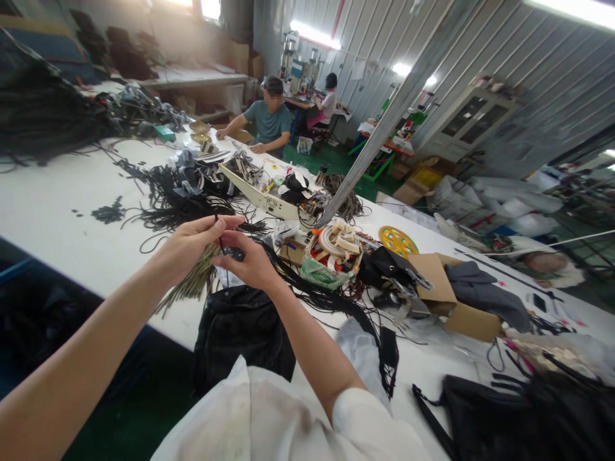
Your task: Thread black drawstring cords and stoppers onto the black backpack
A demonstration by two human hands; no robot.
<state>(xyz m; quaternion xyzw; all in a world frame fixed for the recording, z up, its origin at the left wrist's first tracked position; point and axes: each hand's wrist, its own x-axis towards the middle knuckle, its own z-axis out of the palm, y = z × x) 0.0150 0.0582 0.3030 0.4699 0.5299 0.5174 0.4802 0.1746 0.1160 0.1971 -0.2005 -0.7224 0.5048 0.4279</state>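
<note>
Grips one bundle of olive cords (192, 285) in the left hand (189, 246), fingers closed tight round its top, above the near edge of the bench (57, 205). Pinches one thin black cord (221, 242) between thumb and fingertips of the right hand (250, 262), closed on it and touching the left. Notes one black bag (240, 333) directly below both hands, overhanging the near edge. Counts one heap of black cords (177, 192) behind the hands, one basket of beige rolls (319, 272) just right of them, then one yellow wheel (398, 241) and one cardboard box (468, 320) further right. Records one slanted metal pole (384, 121) crossing the view mid-bench. Sees two others seated at the far end: person in a teal shirt (271, 118), person in a pale top (329, 102). Finds a mark on one white panel (259, 195), too small to read.
</note>
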